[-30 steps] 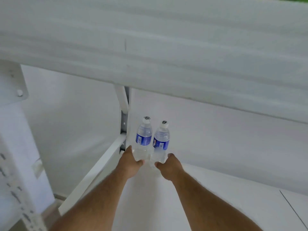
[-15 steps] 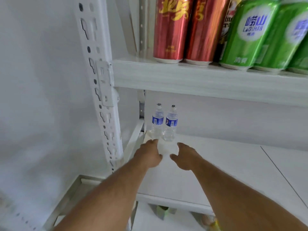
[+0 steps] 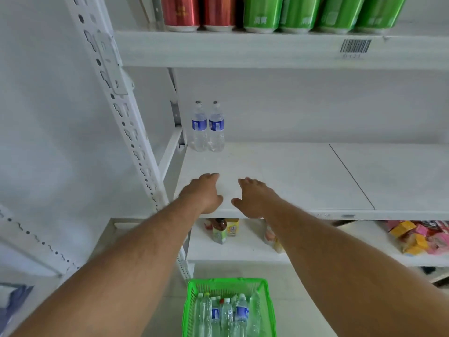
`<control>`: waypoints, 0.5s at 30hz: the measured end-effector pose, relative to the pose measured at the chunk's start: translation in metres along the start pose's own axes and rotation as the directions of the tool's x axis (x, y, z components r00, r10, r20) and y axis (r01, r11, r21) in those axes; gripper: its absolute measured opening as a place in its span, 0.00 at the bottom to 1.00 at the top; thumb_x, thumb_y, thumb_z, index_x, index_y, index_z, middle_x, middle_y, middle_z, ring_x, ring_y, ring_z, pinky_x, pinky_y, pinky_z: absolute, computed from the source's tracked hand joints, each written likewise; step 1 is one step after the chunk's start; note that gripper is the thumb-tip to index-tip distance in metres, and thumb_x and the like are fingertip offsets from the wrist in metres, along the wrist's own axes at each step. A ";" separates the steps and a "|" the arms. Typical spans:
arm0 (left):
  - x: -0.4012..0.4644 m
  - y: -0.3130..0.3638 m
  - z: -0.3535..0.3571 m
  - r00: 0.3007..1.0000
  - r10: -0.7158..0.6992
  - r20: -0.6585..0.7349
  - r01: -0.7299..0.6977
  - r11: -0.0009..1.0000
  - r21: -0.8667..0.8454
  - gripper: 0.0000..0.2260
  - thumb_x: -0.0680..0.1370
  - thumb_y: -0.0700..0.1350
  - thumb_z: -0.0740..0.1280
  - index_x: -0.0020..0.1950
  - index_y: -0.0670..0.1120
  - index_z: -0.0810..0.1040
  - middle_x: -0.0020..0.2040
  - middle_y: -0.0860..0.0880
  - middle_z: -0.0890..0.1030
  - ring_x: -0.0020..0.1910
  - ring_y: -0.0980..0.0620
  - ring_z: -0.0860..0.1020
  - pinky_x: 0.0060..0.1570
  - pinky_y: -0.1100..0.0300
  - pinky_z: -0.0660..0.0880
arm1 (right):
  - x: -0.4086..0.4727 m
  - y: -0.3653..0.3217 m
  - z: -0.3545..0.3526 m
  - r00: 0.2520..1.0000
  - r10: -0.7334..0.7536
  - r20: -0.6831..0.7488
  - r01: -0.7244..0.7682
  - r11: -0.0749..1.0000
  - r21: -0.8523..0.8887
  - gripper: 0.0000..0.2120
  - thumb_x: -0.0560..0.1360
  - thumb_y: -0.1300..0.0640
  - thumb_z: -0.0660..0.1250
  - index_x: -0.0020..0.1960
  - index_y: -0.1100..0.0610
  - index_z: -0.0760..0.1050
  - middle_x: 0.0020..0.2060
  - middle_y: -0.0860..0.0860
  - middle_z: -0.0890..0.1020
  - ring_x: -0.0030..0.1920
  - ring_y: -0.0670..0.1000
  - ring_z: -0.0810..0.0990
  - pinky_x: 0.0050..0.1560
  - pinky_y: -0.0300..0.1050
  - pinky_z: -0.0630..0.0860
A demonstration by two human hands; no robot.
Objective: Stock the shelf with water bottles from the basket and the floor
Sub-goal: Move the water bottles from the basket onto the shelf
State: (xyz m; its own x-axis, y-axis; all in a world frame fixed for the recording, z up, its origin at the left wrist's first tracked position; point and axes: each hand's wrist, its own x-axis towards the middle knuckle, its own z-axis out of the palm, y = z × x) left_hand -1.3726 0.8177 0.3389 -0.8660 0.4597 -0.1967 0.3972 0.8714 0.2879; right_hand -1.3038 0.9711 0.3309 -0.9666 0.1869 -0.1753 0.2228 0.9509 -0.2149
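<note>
Both hands are pulling back from the two water bottles (image 3: 207,127), now standing upright together at the shelf's (image 3: 279,171) far left corner. Left hand (image 3: 202,193) and right hand (image 3: 254,199) are hovering empty, fingers loosely apart. More bottles are waiting in the green basket (image 3: 229,310) below.

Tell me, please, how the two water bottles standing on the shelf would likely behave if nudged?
The two water bottles look tall and narrow, so they would probably tip rather than slide. They appear full, which likely steadies them somewhat. Standing side by side, one would probably knock the other.
</note>
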 end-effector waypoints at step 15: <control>-0.141 0.051 0.099 0.987 -0.064 0.147 0.023 0.965 0.263 0.29 0.75 0.56 0.65 0.75 0.53 0.63 0.73 0.49 0.69 0.66 0.42 0.72 0.59 0.48 0.72 | -0.155 0.047 0.075 0.988 -0.080 0.131 0.095 0.989 -0.113 0.31 0.79 0.41 0.60 0.74 0.58 0.62 0.72 0.55 0.69 0.72 0.59 0.65 0.69 0.58 0.67</control>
State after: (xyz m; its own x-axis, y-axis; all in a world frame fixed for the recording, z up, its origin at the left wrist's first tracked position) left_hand -1.2001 0.8144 0.2883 -0.8356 0.4235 -0.3498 0.4429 0.8962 0.0268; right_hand -1.1337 0.9683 0.2763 -0.9564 0.0763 -0.2820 0.1141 0.9862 -0.1203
